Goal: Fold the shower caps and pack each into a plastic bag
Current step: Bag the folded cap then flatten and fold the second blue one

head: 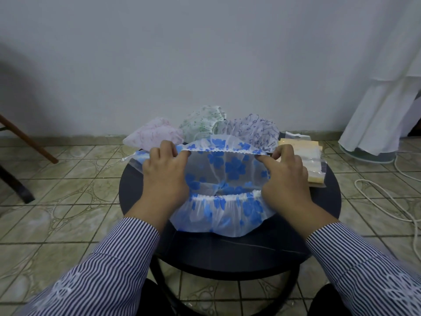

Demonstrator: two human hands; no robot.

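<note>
Stretching across the middle of the round black table (323, 201), a translucent white shower cap printed with blue flowers (227, 169) is being held open by both hands. The left hand (165, 174) is pinching the far elastic rim at its left end, fingers curled over the gathered edge and thumb tucked beneath. The right hand (287, 176) is gripping the same rim at its right end, its index finger pointing along the elastic while the other fingers are curling round the plastic. The cap's near rim is lying gathered between the two wrists, and its near half is resting on the table.

Sitting at the far edge of the table are a crumpled pink-patterned cap (155, 134), a green-patterned cap (202, 122) and a purple-patterned cap (255, 131). A stack of clear plastic bags (312, 160) is lying at the far right, just beside the right hand.
</note>
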